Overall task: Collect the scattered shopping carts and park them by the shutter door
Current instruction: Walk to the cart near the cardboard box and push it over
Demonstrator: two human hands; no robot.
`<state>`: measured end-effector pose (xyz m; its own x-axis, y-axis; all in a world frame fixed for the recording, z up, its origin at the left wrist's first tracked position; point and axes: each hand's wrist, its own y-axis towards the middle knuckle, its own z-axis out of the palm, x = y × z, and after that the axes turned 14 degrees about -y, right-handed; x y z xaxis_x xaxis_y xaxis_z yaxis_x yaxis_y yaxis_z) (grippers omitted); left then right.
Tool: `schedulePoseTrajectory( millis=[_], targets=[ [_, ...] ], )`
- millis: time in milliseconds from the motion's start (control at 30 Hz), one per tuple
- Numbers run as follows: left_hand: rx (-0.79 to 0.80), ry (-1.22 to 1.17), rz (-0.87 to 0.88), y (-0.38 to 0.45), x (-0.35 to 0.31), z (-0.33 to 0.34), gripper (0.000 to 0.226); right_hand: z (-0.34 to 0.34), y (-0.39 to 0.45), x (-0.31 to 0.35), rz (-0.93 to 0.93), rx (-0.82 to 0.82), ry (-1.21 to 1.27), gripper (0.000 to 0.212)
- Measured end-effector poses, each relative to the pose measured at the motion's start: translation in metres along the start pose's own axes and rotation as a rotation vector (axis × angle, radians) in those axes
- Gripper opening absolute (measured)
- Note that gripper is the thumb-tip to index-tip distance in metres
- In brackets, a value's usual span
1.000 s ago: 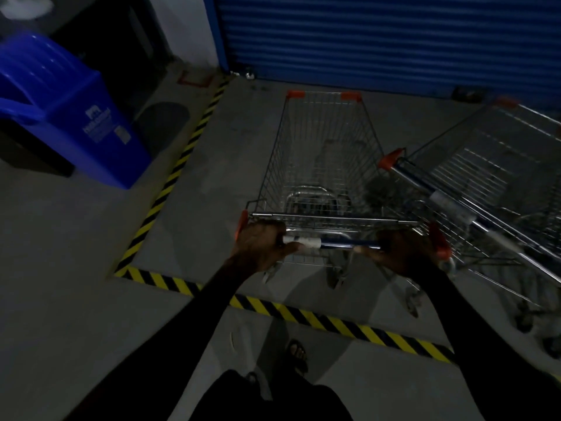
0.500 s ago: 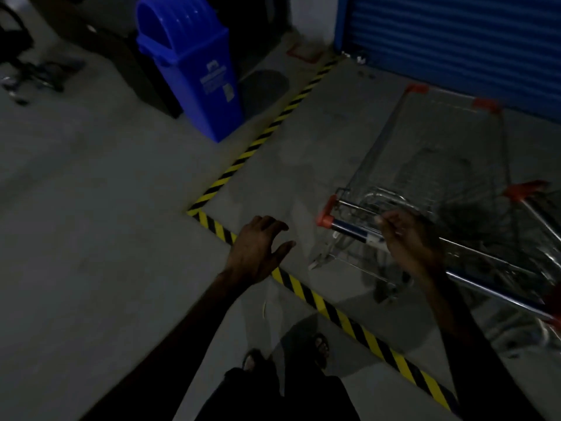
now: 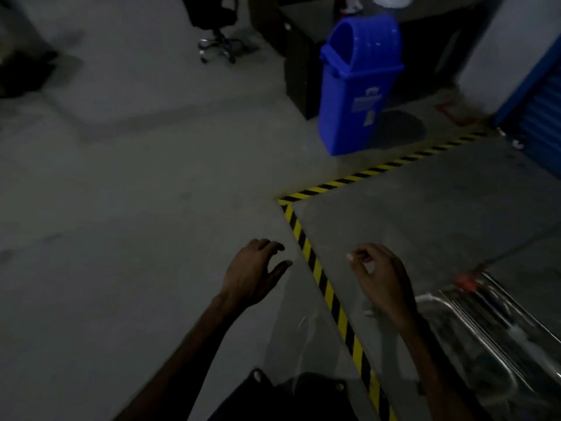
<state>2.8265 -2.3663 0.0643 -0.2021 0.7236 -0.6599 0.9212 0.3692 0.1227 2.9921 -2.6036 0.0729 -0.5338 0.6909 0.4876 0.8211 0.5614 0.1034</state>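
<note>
Holding nothing: our left hand (image 3: 255, 273) and right hand (image 3: 382, 278), both released, fingers loosely curled above the floor (image 3: 136, 238). Shopping cart (image 3: 491, 326) at 4 o'clock, inside the striped tape (image 3: 321, 281). Shutter door (image 3: 543, 123) at 2 o'clock; blue bin (image 3: 358, 89) at 1 o'clock.

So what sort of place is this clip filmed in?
Probably a store's back-of-house or loading area: a bare grey concrete floor marked with yellow-and-black hazard tape, a blue corrugated shutter door, a tall blue plastic swing-lid bin, and a blurred metal wire shopping cart.
</note>
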Motion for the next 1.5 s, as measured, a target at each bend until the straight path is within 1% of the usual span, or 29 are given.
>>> schedulePoseTrajectory(
  millis=[233,400,467,600,767,900,1067,1200,1367,1500],
  targets=[
    [-0.253,0.017,-0.281,-0.091,0.070,-0.094,0.044,0.070,0.024,0.117,-0.247,0.214,0.005,0.024],
    [-0.441,0.052,-0.479,-0.167,0.108,-0.144,0.045,0.122,0.029,0.211,-0.438,0.348,0.028,0.025],
    [-0.479,0.057,-0.531,-0.187,0.116,-0.155,0.046,0.136,0.030,0.237,-0.486,0.366,0.046,0.025],
    [-0.605,0.059,-0.637,-0.232,0.132,-0.180,0.045,0.172,0.028,0.303,-0.639,0.413,0.083,0.026],
    [-0.708,0.066,-0.748,-0.266,0.152,-0.199,0.043,0.205,0.027,0.368,-0.748,0.457,0.133,0.025],
    [-0.743,0.073,-0.808,-0.269,0.173,-0.214,0.042,0.230,0.036,0.403,-0.801,0.500,0.155,0.024],
    [-0.780,0.077,-0.834,-0.250,0.217,-0.239,0.042,0.267,0.069,0.437,-0.825,0.553,0.145,0.027],
    [-0.800,0.096,-0.862,-0.223,0.261,-0.269,0.041,0.301,0.113,0.472,-0.835,0.570,0.130,0.027],
    [-0.766,0.102,-0.885,-0.181,0.321,-0.314,0.041,0.342,0.178,0.525,-0.808,0.550,0.147,0.026],
    [-0.813,0.095,-0.891,-0.148,0.363,-0.352,0.040,0.370,0.226,0.570,-0.817,0.569,0.127,0.026]
  ],
)
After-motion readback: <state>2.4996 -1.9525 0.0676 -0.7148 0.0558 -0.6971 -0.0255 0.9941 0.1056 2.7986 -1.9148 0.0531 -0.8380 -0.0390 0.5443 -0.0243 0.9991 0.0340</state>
